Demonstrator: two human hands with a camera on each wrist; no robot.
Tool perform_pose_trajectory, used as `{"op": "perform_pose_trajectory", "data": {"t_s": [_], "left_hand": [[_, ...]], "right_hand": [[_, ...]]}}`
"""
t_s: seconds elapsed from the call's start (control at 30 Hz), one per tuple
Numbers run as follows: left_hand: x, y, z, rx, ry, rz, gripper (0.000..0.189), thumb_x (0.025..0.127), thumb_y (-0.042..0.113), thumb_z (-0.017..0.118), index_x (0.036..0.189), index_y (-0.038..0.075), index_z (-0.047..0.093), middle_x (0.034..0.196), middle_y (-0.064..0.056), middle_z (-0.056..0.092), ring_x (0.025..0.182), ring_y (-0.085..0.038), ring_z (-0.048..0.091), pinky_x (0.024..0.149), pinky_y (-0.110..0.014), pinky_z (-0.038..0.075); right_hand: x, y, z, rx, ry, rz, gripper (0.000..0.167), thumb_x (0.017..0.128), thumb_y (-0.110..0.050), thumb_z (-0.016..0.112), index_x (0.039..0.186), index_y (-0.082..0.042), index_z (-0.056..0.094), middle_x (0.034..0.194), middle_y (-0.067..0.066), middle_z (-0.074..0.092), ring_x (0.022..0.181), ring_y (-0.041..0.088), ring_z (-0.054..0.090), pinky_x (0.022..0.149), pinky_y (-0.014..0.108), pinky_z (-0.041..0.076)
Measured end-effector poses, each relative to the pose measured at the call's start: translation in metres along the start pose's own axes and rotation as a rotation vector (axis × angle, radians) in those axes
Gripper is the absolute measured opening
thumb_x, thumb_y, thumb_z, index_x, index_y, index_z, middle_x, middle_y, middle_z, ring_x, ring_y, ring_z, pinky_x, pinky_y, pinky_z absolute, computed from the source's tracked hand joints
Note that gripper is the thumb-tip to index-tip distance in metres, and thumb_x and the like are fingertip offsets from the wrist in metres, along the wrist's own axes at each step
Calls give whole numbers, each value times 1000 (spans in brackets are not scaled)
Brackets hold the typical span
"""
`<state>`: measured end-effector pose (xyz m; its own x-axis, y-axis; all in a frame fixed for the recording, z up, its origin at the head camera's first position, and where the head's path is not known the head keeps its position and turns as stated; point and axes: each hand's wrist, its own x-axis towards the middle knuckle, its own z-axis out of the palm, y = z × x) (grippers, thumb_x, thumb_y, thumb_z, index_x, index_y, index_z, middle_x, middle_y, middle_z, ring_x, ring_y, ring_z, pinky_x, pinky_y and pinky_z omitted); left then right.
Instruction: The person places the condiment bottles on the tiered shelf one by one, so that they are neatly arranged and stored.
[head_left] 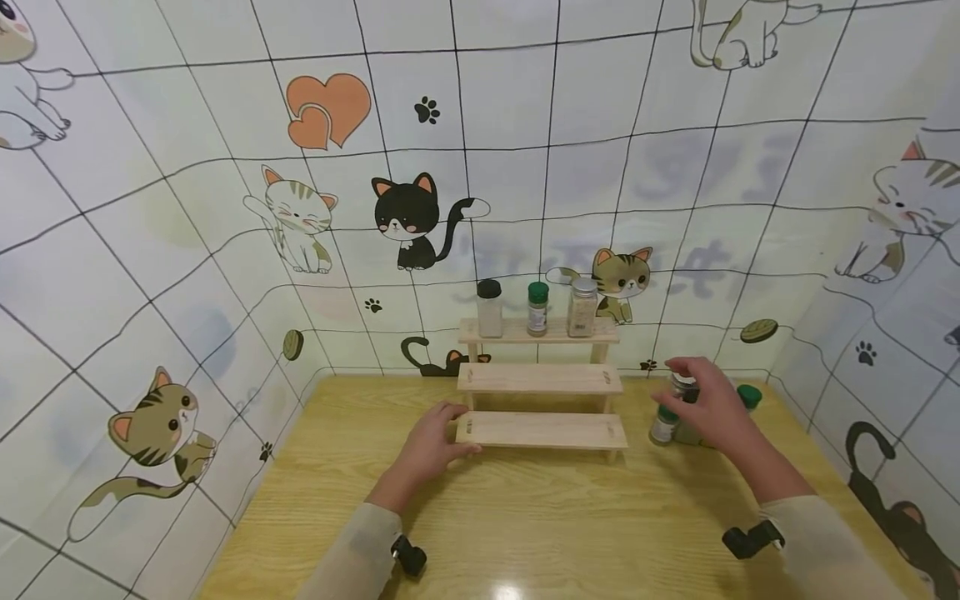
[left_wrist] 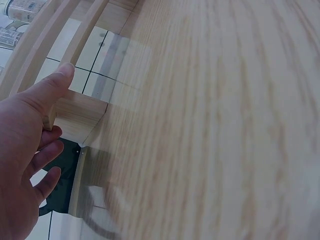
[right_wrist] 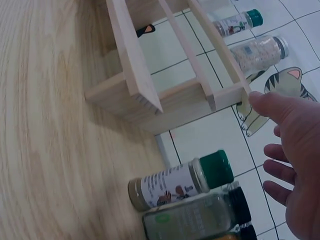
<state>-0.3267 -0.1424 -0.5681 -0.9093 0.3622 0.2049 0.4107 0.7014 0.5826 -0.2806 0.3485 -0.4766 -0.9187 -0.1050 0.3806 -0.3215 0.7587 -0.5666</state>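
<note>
A three-step wooden rack (head_left: 540, 429) stands at the back of the table. My left hand (head_left: 433, 442) grips the left end of its lowest step, thumb on the front edge and fingers around the end. To the right of the rack, my right hand (head_left: 712, 408) is held over a group of spice jars with thumb and fingers apart, holding nothing. One green-capped jar (right_wrist: 172, 185) lies nearest the rack in the right wrist view, beside a dark-capped jar (right_wrist: 195, 217). In the head view the hand partly hides the group, including another green cap (head_left: 748, 397).
On the top step stand a black-capped jar (head_left: 490, 310), a small green-capped jar (head_left: 537, 310) and a silver-capped jar (head_left: 582, 310). Behind the wood-grain table (head_left: 525, 508) rises a tiled-pattern wall covering (head_left: 510, 183) with cartoon cats, which also runs along both sides.
</note>
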Motion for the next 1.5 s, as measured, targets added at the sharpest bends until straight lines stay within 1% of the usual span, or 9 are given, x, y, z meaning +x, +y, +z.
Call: {"op": "perform_pose_trajectory", "data": {"t_s": [0.13,0.33,0.57,0.73,0.93,1.03,1.13,1.37,1.5], "left_hand": [[0,1,-1,1,7,-8,76,90,47,93,151,12,64,144,-6,65,137,-33,61,115,-56,51],[0,4,-3,-2,-6,-22,75,91,46,93,152,12,63,145,-5,64,138,-33,60,116,-56,50],[0,4,-3,-9,-10,-13,75,92,46,92,152,11,63,145,-6,64,138,-33,61,115,-56,50],[1,2,-2,-2,-3,-9,75,91,46,92,152,12,63,144,-5,65,137,-33,61,115,-56,51],[1,1,-2,-4,-2,-7,75,91,46,93,151,12,63,144,-4,65,137,-31,61,115,-54,51],[1,1,-1,-7,-3,-6,75,91,45,93,152,12,63,144,-4,65,138,-31,61,115,-55,51],[0,1,-1,-4,-4,-8,75,92,45,93,152,13,63,145,-4,65,138,-31,61,116,-54,50],[0,2,-1,-6,-5,-18,75,91,44,93,152,12,63,146,-5,65,139,-32,60,116,-55,49],[0,3,-1,-12,-6,-20,75,91,44,93,152,12,63,145,-5,65,139,-32,60,116,-55,49]], "right_hand": [[-4,9,-1,-48,-42,-56,63,98,-15,88,148,8,58,142,34,59,130,55,55,102,74,48],[-5,21,0,-71,-114,-24,62,96,-16,90,146,8,62,141,34,62,131,56,54,104,74,46],[-10,34,4,-159,-67,-129,57,89,-12,94,137,6,70,131,28,71,119,53,59,95,74,49],[-9,41,6,-190,-55,-146,54,87,-11,95,134,3,73,127,26,72,119,54,58,93,75,49],[-9,44,8,-221,-47,-160,50,85,-11,96,130,-1,76,119,24,70,110,51,60,84,70,54],[-10,44,8,-213,-47,-160,50,85,-10,97,130,-2,77,117,24,69,108,48,61,82,68,54],[-10,44,8,-200,-39,-161,49,86,-11,96,130,-1,78,119,24,71,109,47,60,83,68,54],[-10,32,5,-120,-21,-112,49,96,-17,89,138,1,73,130,27,68,118,50,60,89,72,53],[-8,20,4,-64,22,-83,48,101,-19,85,143,-1,70,134,23,66,120,51,63,90,72,55]]}}
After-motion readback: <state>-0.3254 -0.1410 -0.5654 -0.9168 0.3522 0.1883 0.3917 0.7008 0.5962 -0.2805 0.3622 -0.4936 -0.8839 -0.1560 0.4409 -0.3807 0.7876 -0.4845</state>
